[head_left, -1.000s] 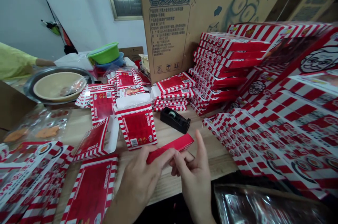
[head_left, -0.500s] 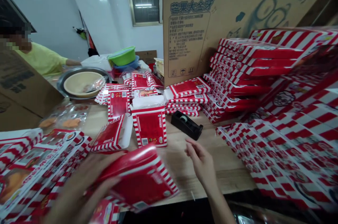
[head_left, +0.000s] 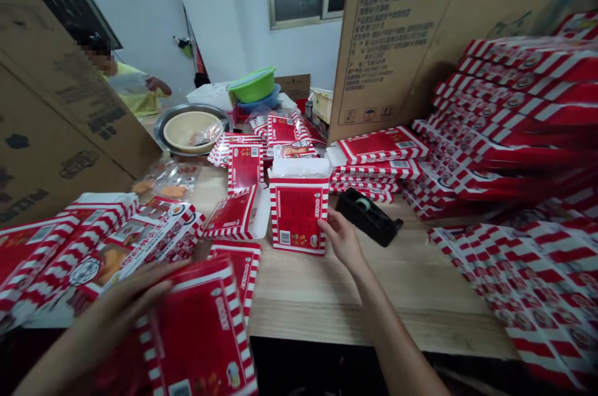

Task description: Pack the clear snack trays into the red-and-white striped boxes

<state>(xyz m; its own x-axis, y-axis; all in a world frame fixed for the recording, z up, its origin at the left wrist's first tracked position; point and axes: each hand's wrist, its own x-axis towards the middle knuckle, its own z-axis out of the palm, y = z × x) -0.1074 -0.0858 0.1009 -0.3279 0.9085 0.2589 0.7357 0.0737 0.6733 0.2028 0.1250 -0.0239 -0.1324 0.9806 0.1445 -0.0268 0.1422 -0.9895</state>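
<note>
My left hand (head_left: 119, 306) lies on a flat red-and-white striped carton (head_left: 200, 334) at the near left edge of the wooden table (head_left: 336, 302) and holds it, fingers along its left side. My right hand (head_left: 343, 237) reaches forward and touches the right side of an upright, open-topped striped box (head_left: 298, 209) in the middle of the table, fingers curled against it. A black tape dispenser (head_left: 369, 216) sits just right of that hand.
Stacks of flat striped cartons (head_left: 514, 109) fill the right side, more lie at the left (head_left: 70, 253). Large cardboard boxes stand behind (head_left: 406, 28) and at the left (head_left: 51, 116). A bowl in a metal basin (head_left: 189, 129), green basin (head_left: 252, 83) and a person in yellow (head_left: 128, 88) are at the back.
The red carton, held by both hands a second ago, went left and down with my left hand. My right hand let go and reached forward to the upright box. The view shifted left.
</note>
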